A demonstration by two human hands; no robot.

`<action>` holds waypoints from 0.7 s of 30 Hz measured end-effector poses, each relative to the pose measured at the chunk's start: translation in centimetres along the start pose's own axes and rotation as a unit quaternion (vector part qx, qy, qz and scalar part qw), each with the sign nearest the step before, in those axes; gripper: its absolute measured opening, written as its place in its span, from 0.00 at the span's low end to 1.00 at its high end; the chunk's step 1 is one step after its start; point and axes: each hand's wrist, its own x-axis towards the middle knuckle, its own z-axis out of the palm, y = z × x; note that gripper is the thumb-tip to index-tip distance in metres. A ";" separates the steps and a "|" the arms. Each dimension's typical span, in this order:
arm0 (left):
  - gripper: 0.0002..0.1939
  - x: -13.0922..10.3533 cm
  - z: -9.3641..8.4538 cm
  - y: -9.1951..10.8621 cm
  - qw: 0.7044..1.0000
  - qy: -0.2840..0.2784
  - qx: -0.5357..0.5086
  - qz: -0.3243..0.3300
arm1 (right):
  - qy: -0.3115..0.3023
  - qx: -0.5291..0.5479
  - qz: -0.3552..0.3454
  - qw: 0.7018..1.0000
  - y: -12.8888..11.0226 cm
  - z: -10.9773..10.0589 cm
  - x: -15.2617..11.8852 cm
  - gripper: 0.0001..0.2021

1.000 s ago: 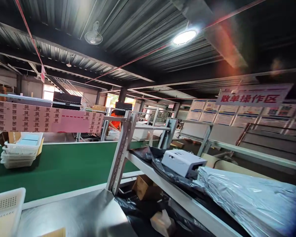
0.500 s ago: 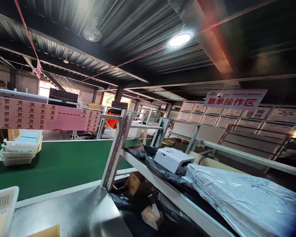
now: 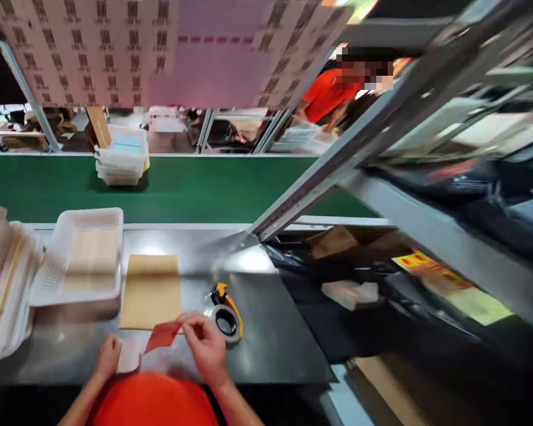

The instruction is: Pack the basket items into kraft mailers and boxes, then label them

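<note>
My right hand (image 3: 203, 345) pinches the corner of a small red card (image 3: 162, 336) above the front of the metal table (image 3: 266, 331). My left hand (image 3: 109, 354) is closed at the edge of a white slip (image 3: 128, 355), low in front of my red shirt. Just beyond both hands lies a flat yellow-brown envelope (image 3: 151, 290). A tape dispenser (image 3: 227, 316) with a yellow body rests right beside my right hand. Some thin, pale material under the red card is too blurred to make out.
A white basket (image 3: 91, 254) holds a brown item, left of the envelope. Stacked baskets (image 3: 4, 284) stand far left. Behind runs a green belt (image 3: 204, 183) with more baskets (image 3: 122, 157). A slanted metal post (image 3: 311, 171) rises right. A person in red (image 3: 328, 94) bends beyond the belt.
The view has swung down and left from the ceiling and shelf to the table. Both hands, the red card, the whole envelope and the tape dispenser have come into view.
</note>
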 end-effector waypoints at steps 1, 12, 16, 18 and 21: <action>0.18 -0.5 0.0 -1.3 1.000 -0.009 0.002 0.008 | 0.038 0.014 0.025 0.999 0.6 -0.1 1.0 0.11; 0.16 -1.5 -0.5 -0.3 0.966 -0.089 0.214 0.115 | 0.083 0.039 0.201 0.975 12.6 3.2 6.2 0.17; 0.16 -1.6 -0.6 0.2 0.955 -0.084 0.227 0.169 | 0.073 0.027 0.203 0.976 14.6 4.9 6.6 0.16; 0.16 -1.6 -0.4 0.7 0.946 -0.073 0.228 0.221 | 0.065 0.015 0.200 0.977 15.4 5.6 6.7 0.15; 0.16 -1.1 0.3 1.8 0.925 -0.068 0.228 0.298 | 0.051 -0.011 0.190 0.980 16.4 6.5 6.7 0.15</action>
